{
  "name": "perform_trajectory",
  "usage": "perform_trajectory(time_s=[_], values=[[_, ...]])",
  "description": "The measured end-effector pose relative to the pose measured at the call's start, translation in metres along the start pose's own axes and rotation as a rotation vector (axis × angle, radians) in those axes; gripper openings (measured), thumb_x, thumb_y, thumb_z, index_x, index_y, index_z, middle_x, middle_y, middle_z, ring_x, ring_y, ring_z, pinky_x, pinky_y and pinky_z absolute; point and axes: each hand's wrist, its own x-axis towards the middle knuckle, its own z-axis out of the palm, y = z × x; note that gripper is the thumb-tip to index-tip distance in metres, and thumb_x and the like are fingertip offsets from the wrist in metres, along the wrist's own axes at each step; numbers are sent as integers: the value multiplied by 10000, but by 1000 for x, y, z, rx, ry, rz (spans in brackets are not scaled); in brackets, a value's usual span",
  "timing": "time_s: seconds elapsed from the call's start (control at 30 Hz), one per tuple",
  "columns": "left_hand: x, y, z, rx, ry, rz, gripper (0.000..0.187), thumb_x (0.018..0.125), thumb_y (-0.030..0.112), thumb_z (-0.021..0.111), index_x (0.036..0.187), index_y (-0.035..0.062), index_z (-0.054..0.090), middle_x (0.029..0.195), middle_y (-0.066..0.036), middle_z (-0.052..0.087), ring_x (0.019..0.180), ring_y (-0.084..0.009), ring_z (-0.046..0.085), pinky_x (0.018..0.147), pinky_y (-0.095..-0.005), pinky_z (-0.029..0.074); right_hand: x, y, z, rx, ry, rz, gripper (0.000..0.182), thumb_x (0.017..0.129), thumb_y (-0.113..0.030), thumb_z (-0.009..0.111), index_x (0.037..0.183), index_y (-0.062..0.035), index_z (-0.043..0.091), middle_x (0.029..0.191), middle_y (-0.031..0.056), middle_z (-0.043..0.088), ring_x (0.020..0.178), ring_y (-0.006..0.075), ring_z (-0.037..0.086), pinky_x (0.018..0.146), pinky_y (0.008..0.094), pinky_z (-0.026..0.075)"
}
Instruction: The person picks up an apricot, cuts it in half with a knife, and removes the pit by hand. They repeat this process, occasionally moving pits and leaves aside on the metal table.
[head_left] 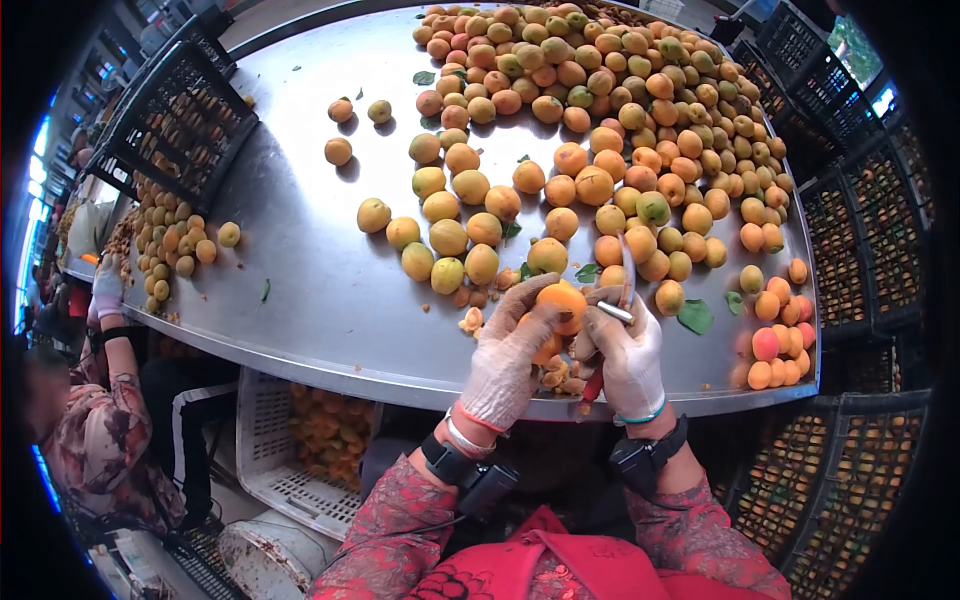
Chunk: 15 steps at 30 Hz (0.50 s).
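Both of my hands wear pale, stained gloves and meet near the table's front edge. In the fingers of my left hand (pixel 508 362) is an orange apricot (pixel 563 304), partly covered by the thumb. My right hand (pixel 632 358) grips a small knife (pixel 628 268) beside the fruit, its blade pointing up and away from me. A short silver piece crosses the right fingers, and a red handle end shows below them. Apricot pits and scraps (pixel 562 378) lie under the hands. Loose whole apricots (pixel 447 237) sit just beyond.
A large apricot heap (pixel 600 80) covers the far right of the metal table (pixel 300 290). Apricot halves (pixel 775 345) sit at the right corner. A black crate (pixel 180 125) leans at left near a co-worker (pixel 110 430). Below stand a white crate (pixel 265 440) and filled black crates (pixel 800 490).
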Motion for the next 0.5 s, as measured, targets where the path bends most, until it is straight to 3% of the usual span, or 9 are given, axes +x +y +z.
perform_trajectory(time_s=[0.13, 0.33, 0.5], values=[[1, -7, -1, -39, -68, 17, 624, 847, 20, 713, 1411, 32, 445, 1287, -83, 545, 1119, -157, 571, 913, -272, 507, -1, 3, 1, 114, 65, 63, 146, 946, -73, 558, 1064, 13, 557, 749, 24, 603, 624, 89, 579, 581, 221, 471], [-1, -7, 2, 178, -29, 117, 602, 843, 17, 712, 1392, 26, 465, 1258, -88, 562, 1109, -153, 571, 916, -273, 510, -5, 2, -1, 193, 57, 149, 178, 953, -92, 554, 1095, 15, 554, 733, 35, 605, 594, 86, 568, 556, 220, 464], [-1, -1, 0, 169, -47, 83, 581, 834, 5, 710, 1370, 19, 488, 1226, -92, 580, 1102, -154, 578, 926, -276, 507, -3, -2, -3, 67, -14, 80, 231, 955, -125, 564, 1123, 34, 565, 732, 9, 598, 575, 66, 554, 528, 201, 442]])
